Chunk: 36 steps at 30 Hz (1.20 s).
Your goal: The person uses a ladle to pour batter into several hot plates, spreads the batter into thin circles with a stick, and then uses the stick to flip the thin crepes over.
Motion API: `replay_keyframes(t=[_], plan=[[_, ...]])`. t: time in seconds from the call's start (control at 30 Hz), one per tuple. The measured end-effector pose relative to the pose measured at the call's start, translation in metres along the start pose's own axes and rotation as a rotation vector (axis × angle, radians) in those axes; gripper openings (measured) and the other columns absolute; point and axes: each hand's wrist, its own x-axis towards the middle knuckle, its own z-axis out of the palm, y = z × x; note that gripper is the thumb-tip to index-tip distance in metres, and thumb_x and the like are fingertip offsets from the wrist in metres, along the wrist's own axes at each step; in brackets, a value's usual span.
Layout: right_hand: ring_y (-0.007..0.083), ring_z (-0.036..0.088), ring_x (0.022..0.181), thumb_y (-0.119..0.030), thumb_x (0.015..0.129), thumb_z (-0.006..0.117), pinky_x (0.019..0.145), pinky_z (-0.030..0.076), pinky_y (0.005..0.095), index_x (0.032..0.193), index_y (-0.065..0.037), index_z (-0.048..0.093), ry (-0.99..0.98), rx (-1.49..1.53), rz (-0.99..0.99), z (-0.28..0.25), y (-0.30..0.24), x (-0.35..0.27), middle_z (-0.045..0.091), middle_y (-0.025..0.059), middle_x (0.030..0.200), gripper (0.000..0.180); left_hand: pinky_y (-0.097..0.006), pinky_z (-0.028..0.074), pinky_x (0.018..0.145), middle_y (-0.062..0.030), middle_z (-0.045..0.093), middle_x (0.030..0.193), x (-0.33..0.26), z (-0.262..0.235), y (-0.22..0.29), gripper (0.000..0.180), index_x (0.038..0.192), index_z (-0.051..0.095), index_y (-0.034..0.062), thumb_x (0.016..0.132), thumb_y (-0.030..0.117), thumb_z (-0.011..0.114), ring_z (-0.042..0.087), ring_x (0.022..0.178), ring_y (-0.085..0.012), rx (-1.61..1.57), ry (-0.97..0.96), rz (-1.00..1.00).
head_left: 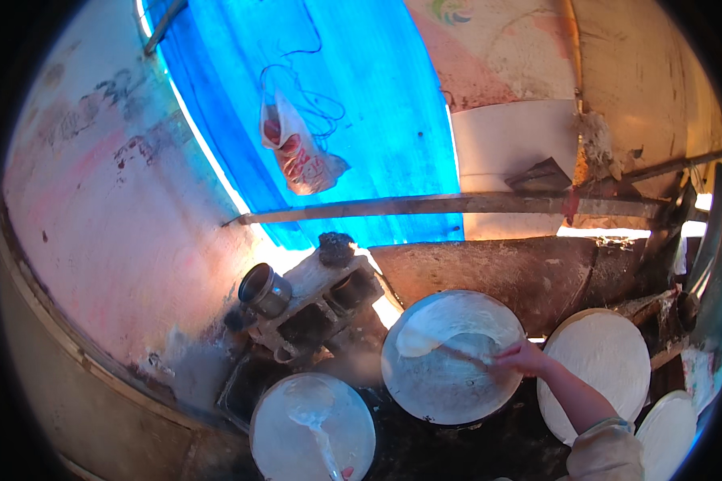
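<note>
My right hand [521, 357] reaches in from the lower right, its fingers closed around a thin wooden stick [459, 353]. The stick's far end meets a curved band of white batter [425, 333] on the round griddle [433, 394]. On the left is a round, pale vessel [277, 429], filled with or covered by something whitish. A ladle [309, 410] rests in it, its pale handle running toward the lower edge. At the handle's end a fingertip of my left hand [346, 472] shows; the rest of that hand is cut off by the picture's edge.
Right of the griddle lie a round white disc [598, 365] and a smaller one [667, 433]. Behind the left vessel, a dark metal pot [265, 291] stands on a block stove [301, 309]. A plastic bag [301, 156] hangs before a blue sheet [385, 120], above a wooden rail [361, 210].
</note>
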Motion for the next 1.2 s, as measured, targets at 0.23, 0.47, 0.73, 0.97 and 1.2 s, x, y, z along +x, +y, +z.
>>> replay_keyframes(t=[0.23,0.47,0.73,0.97,1.2], plan=[[0.0055,0.044,0.044,-0.017,0.072,0.071,0.037,0.033,0.0224,0.093,-0.001,0.065,-0.348,0.006,0.244,0.016,-0.016,-0.010,0.049,-0.0006,0.051,0.026,-0.015,0.031,0.036,-0.0031,0.047,0.084,-0.009,0.018,-0.007,0.050,0.132,0.031,0.0113,0.087,0.004,0.049,0.037,0.045,-0.0036,0.104,-0.014,0.201],[0.0063,0.043,0.042,-0.017,0.070,0.072,0.036,0.032,0.0213,0.091,-0.004,0.067,-0.070,-0.265,0.086,0.003,-0.039,0.007,0.056,0.0000,0.058,0.025,-0.017,0.031,0.034,-0.0021,0.048,0.078,0.010,0.030,-0.005,0.054,0.127,0.035,0.0089,0.077,-0.003,0.053,0.036,0.042,-0.0051,0.121,-0.028,0.150],[0.0082,0.050,0.051,-0.019,0.072,0.071,0.043,0.039,0.0209,0.092,-0.005,0.067,-0.094,-0.179,-0.060,-0.056,0.005,0.047,0.058,0.0017,0.060,0.025,-0.016,0.031,0.035,-0.0008,0.045,0.079,0.008,0.024,-0.010,0.055,0.127,0.036,0.0107,0.077,0.000,0.055,0.037,0.044,-0.0049,-0.014,-0.035,0.064],[0.0047,0.045,0.047,-0.026,0.072,0.071,0.040,0.035,0.0212,0.087,-0.008,0.068,-0.469,-0.268,0.274,0.002,-0.018,0.009,0.057,-0.0018,0.059,0.023,-0.015,0.030,0.036,-0.0002,0.041,0.076,0.008,0.029,-0.019,0.057,0.130,0.032,0.0085,0.078,0.004,0.056,0.036,0.048,-0.0045,-0.143,-0.111,0.153],[0.0050,0.043,0.044,-0.019,0.073,0.071,0.038,0.033,0.0205,0.088,-0.008,0.068,-0.153,-0.249,0.045,-0.008,-0.024,0.026,0.054,-0.0036,0.058,0.019,-0.014,0.033,0.038,-0.0008,0.039,0.073,0.016,0.042,-0.017,0.054,0.131,0.032,0.0090,0.081,0.002,0.053,0.036,0.049,-0.0046,-0.105,-0.064,0.156]])
